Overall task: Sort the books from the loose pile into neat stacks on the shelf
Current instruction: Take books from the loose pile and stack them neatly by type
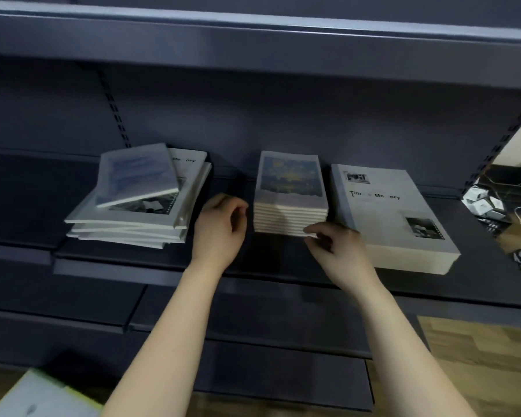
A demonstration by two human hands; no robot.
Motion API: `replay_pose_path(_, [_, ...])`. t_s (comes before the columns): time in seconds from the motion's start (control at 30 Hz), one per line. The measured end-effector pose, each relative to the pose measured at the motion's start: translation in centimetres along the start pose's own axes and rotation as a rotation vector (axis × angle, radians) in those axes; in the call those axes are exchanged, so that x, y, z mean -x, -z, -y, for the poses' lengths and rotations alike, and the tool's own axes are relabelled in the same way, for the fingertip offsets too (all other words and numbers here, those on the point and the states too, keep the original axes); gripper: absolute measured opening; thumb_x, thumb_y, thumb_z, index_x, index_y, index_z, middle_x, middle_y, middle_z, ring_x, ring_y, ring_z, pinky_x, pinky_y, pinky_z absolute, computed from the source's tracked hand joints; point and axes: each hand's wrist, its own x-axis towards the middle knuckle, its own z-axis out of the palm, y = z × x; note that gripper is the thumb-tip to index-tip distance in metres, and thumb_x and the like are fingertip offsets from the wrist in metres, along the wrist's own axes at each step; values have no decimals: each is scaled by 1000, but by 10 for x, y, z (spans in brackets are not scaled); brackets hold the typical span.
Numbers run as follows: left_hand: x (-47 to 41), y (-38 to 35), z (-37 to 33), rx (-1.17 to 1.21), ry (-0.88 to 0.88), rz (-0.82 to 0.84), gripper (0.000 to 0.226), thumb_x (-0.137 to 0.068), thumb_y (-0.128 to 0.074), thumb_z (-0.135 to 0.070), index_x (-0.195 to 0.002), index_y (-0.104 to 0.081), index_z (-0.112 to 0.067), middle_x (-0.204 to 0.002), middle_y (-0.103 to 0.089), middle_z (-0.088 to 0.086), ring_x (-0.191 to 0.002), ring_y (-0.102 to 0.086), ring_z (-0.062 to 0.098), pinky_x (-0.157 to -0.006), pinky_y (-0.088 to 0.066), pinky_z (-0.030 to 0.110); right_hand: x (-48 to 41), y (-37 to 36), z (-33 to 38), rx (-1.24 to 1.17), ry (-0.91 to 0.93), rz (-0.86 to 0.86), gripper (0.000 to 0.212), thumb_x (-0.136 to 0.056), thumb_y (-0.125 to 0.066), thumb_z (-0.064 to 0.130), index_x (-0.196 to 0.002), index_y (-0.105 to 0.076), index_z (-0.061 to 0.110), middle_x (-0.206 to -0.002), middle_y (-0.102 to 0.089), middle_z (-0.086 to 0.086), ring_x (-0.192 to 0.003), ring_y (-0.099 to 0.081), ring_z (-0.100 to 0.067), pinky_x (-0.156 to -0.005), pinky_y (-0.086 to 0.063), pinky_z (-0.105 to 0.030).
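On the dark shelf (283,266) lie 3 groups of books: the loose pile (151,227) at the left, its covers skewed and fanned out, a neat stack of small books (291,200) in the middle, and a squared stack of large books (394,224) just beside it on the right. The left hand (220,227) hangs loosely curled between the pile and the small stack, gripping nothing and touching neither. The right hand (334,245) has its fingertips against the near right corner of the small stack, low down; whether it pinches the bottom books or only nudges them I cannot tell. These look like thin, stiff paperbacks with smooth covers: light singly, heavy by the handful, and likely to slide over each other, so each is best taken by its long edges, or a batch clamped between 2 flat palms. The top book (136,176) of the pile sits tilted and is smaller than those under it; it probably comes off first, lifted by its near edge. The upper shelf (253,34) hangs low overhead and limits how high a book can be raised. Far right, past the shelf end, lies a clutter of boxes and cables (491,200), well apart from the books. A pale box (42,395) sits on the floor at near left.
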Motion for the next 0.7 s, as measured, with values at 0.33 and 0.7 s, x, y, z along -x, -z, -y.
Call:
replay_pose_path(0.33, [-25, 73, 82, -147, 223, -126, 22, -85, -56, -5, -105, -66, -6, -107, -61, 17, -96, -57, 37, -80, -47, 39, -6, -68, 18, 60, -33, 143, 15, -90, -61, 20, -101, -70, 21, -99, -63, 5, -96, -59, -12, -81, -45, -24])
replay_pose_path(0.7, [-51, 107, 140, -445, 662, 39, 47, -93, -51, -34, -129, -47, -4, -130, -47, 24, -120, -40, 46, -93, -38, 51, -11, -107, 25, 238, -26, 19, 9, -88, -63, 25, -92, -70, 21, -96, -59, 2, -99, -50, -22, -76, -36, -27])
